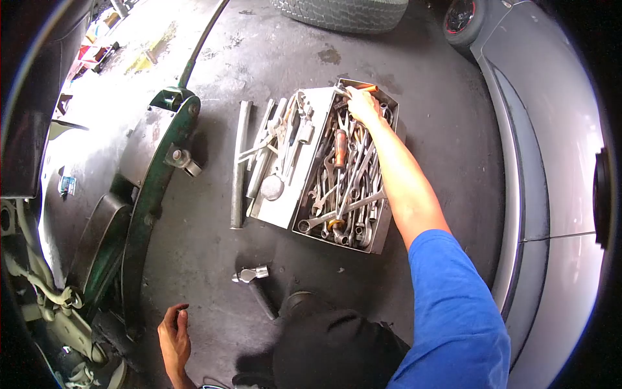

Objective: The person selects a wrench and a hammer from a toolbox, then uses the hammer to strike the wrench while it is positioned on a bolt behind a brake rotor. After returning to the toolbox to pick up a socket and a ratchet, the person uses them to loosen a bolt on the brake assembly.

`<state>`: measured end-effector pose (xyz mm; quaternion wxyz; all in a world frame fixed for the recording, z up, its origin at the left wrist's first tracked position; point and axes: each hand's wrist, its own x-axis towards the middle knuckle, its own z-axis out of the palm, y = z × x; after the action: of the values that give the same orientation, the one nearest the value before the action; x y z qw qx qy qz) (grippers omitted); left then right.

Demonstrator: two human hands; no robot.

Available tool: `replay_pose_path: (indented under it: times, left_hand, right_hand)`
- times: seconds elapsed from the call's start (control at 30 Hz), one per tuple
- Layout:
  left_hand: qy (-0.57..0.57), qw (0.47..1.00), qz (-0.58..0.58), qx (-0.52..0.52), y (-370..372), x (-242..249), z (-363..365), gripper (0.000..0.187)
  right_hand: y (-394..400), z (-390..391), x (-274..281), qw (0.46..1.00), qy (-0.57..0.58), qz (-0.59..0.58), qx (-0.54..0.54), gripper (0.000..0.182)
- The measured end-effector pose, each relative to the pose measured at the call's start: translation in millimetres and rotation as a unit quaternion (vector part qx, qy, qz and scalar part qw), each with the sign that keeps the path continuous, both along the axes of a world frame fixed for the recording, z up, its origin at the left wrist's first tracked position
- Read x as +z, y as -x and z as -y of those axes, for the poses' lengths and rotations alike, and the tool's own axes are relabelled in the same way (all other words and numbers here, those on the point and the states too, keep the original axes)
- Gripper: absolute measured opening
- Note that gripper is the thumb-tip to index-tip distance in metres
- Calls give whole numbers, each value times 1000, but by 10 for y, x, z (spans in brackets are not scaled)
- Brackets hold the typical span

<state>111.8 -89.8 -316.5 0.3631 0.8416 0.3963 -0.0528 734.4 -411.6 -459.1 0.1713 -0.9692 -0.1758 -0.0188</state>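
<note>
My right hand [364, 106] reaches into the far end of the metal toolbox [383, 236]. Its fingers are bent closed among the tools there, and what they grip is hidden. An orange handle [369, 87] lies right beside the fingers. Wrenches and ratchets fill the box, with a combination wrench [350, 211] across the near end and an orange-handled screwdriver [341, 148] on top. Low on the left, my left hand [173, 340] hangs above the floor, fingers loosely bent and apart, holding nothing. A hammer [253, 274] lies on the floor nearby.
The toolbox lid [304, 194] is folded out left, bearing several tools. A metal bar [240, 165] lies beside it on the dark floor. A green floor jack [155, 168] stands at left, a tire [343, 13] at the top. A grey car [551, 162] borders the right.
</note>
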Motion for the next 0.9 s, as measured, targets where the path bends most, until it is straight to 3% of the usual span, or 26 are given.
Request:
replay_pose_path:
  times: [0.1, 0.23, 0.33, 0.4, 0.57, 0.67, 0.8, 0.83, 0.9]
  left_hand:
    - [-18, 1000, 10, -9, -27, -1, -10, 35]
    - [2, 999, -2, 35, -10, 106, -66, 37]
    - [6, 999, -9, 41, 25, 74, -89, 37]
    - [10, 999, -12, 30, 19, 44, -99, 36]
    - [-13, 1000, 7, -4, 18, -39, -151, 34]
    - [0, 1000, -16, 4, -69, 54, -120, 33]
    - [-35, 999, 10, -10, -70, 32, -116, 30]
    - [-52, 998, 27, -22, -76, 13, -105, 29]
    - [-76, 995, 55, -44, -164, -19, -50, 27]
  right_hand:
    - [-20, 42, 97, 999, 31, -45, -1, 35]
    - [99, 309, 153, 994, -98, 1, -48, 44]
    - [141, 514, 82, 984, -168, 29, -42, 41]
    - [124, 505, 71, 988, -136, 17, -66, 41]
    - [111, 493, 40, 984, -176, 28, -13, 48]
    - [215, 510, 175, 995, -94, 29, 17, 42]
    - [488, 711, 225, 984, -49, 116, -124, 35]
    - [496, 776, 250, 981, -81, 69, -163, 38]
    - [254, 948, -136, 968, -117, 147, -164, 43]
